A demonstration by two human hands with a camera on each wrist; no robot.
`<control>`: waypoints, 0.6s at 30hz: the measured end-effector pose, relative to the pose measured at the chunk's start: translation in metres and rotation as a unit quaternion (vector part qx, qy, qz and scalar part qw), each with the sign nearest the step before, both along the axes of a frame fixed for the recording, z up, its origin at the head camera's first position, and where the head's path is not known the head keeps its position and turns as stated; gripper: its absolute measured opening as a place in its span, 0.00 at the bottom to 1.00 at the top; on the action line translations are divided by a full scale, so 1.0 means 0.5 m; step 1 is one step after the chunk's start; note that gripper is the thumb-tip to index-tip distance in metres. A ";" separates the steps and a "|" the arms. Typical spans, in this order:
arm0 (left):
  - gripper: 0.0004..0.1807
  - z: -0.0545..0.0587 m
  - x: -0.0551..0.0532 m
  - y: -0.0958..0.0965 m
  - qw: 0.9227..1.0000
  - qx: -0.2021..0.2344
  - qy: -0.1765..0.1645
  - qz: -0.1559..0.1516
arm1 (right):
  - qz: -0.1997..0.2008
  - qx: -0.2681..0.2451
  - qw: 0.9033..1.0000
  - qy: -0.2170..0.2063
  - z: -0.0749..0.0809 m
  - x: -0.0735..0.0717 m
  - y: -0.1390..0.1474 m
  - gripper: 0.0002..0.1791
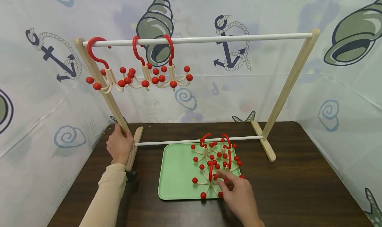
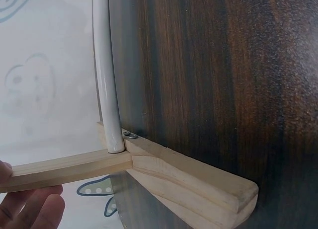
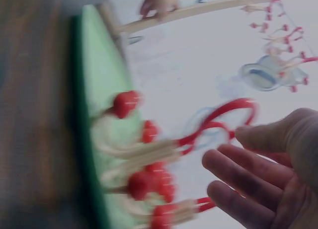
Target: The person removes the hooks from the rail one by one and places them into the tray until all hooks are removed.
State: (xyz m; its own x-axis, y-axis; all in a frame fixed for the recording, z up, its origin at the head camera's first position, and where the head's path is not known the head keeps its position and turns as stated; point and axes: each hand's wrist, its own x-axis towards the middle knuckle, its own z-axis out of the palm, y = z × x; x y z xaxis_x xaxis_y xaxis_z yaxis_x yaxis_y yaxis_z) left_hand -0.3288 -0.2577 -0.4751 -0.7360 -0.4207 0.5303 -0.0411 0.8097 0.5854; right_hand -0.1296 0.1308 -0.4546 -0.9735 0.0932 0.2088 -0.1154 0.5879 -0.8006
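Head view: R hand [image 1: 238, 195] & L sleeve [image 1: 105, 194] cut off by bottom edge; R hand covers part of tray [image 1: 176, 174]. Tray hangers [image 1: 211, 171] overlap, some arms hidden. Hung hangers [image 1: 171, 73] likewise; hook ends partly behind rail [image 1: 238, 38]. Dark item [image 1: 131, 176] by L sleeve: partly hidden, type unclear. Outer shells [image 1: 356, 34] & lower starfish [image 1: 372, 208] cut by side edges.

L wrist view: L hand [image 2: 34, 209] mostly beyond left edge; bar [image 2: 106, 65] cut at top, foot [image 2: 198, 189] at bottom; screws [image 2: 130, 135] too small to type.

R wrist view: motion-blurred; tray cut at bottom, R hand at right; hung hangers tiny, partly out of frame; thumb–hook contact unclear.
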 end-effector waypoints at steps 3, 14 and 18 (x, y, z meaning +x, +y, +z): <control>0.10 0.001 -0.001 0.000 1.000 0.001 0.001 0.001 | 0.009 -0.025 0.999 0.022 0.038 0.004 0.012 0.13; 0.10 0.002 0.000 0.000 1.000 0.001 -0.003 0.004 | 0.094 -0.018 0.979 0.182 0.165 -0.040 0.040 0.17; 0.10 0.003 0.001 0.001 1.000 0.003 -0.005 0.003 | 0.120 -0.004 0.970 0.210 0.211 -0.074 0.037 0.18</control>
State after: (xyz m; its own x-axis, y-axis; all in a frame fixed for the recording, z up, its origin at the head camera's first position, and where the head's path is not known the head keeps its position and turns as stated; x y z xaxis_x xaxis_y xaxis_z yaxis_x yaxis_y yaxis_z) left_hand -0.3286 -0.2573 -0.4736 -0.7395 -0.4274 0.5201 -0.0514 0.8062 0.5894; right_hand -0.1665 0.1492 -0.3492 -0.7972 -0.1218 0.5913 -0.5645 0.4978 -0.6584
